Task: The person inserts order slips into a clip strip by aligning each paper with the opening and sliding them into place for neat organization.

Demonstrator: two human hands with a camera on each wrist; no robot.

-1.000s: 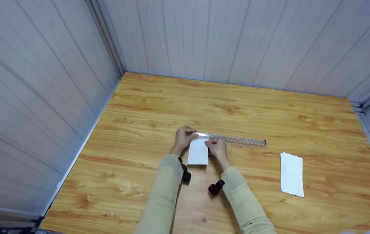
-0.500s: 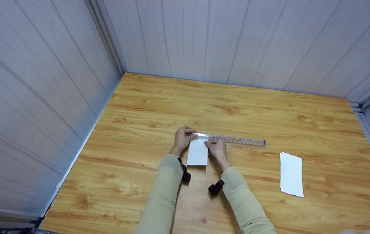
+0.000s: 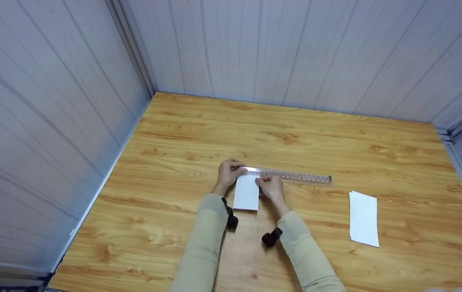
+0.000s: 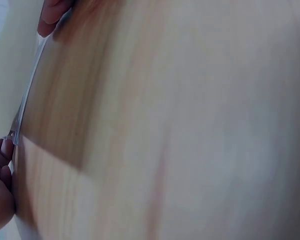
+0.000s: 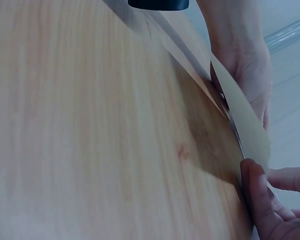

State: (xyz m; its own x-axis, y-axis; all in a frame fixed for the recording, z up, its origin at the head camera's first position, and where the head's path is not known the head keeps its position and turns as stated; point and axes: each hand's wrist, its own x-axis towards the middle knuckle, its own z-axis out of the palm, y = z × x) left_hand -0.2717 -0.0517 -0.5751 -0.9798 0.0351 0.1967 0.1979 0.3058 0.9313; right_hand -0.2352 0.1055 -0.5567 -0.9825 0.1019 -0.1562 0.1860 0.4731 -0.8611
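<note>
A clear plastic ruler (image 3: 295,175) with a row of round cut-outs lies crosswise over the far end of a white sheet of paper (image 3: 247,194). At the ruler's left end, my left hand (image 3: 227,173) grips it with the thumb on top and the fingers round the far edge. My right hand (image 3: 272,187) pinches the paper's right edge just below the ruler. Seen from the right wrist, the paper (image 5: 245,117) stands up off the table in a curve, thumb and fingers of the right hand (image 5: 275,205) closed on its edge.
A small stack of white paper (image 3: 363,219) lies on the wood-grain table (image 3: 198,129) to the right. Pale panel walls (image 3: 239,48) border the table at the back and sides. Black wrist cameras (image 3: 271,237) sit on both sleeves.
The near edge of the paper has shifted slightly toward the person. Both hands and the ruler stay in nearly the same place.
</note>
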